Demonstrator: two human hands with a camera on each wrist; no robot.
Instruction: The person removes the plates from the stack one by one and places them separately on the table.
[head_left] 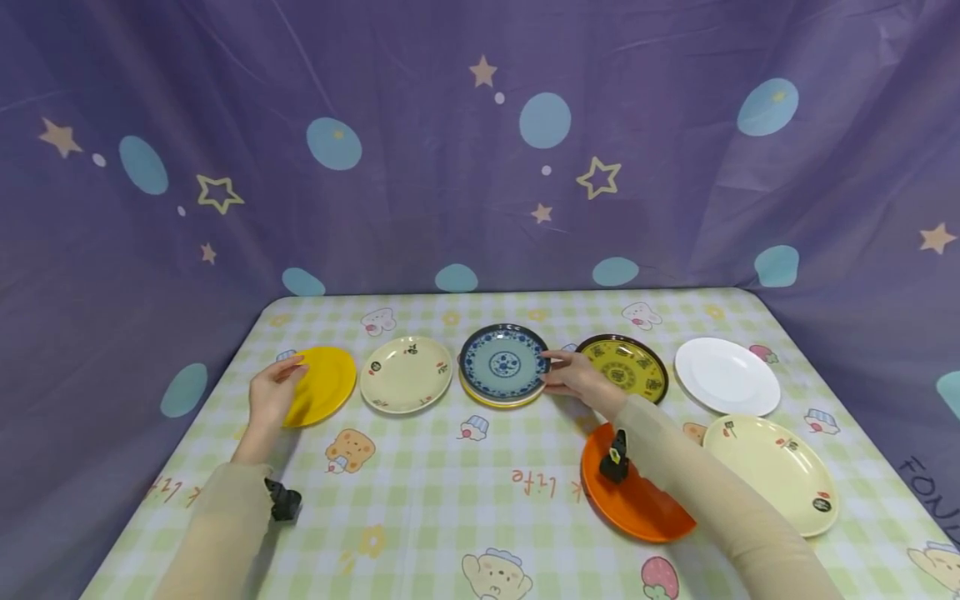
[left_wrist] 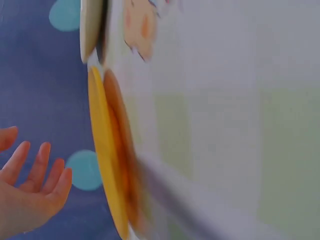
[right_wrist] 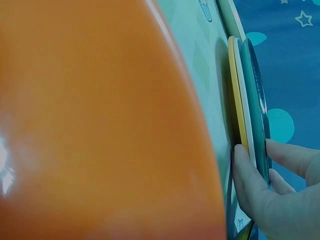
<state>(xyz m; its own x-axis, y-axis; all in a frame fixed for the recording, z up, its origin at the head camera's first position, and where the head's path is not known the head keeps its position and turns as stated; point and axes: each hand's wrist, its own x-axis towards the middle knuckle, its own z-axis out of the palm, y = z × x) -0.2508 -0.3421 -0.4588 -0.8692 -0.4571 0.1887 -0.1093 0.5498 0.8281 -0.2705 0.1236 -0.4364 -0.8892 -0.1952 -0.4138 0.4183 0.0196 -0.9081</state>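
My right hand [head_left: 579, 379] pinches the right rim of a blue-patterned plate [head_left: 486, 358] with a dark edge. In the right wrist view, this plate [right_wrist: 258, 115] tops a stack over a white plate [right_wrist: 243, 95] and a yellow plate [right_wrist: 234, 85]; the thumb lies at the stack's lower edge, fingers on the upper rim. My left hand [head_left: 272, 398] is over the left side of a single yellow plate [head_left: 328, 392]. From the left wrist, that hand [left_wrist: 32, 197] appears above the plate with loosely spread fingers holding nothing.
A cream plate [head_left: 407, 375] lies between the yellow plate and the stack. To the right are an olive patterned plate [head_left: 622, 367], a white plate [head_left: 727, 377], an orange plate [head_left: 637, 504] under the right forearm, and a cream oval plate [head_left: 780, 475]. A purple curtain [head_left: 420, 208] hangs behind.
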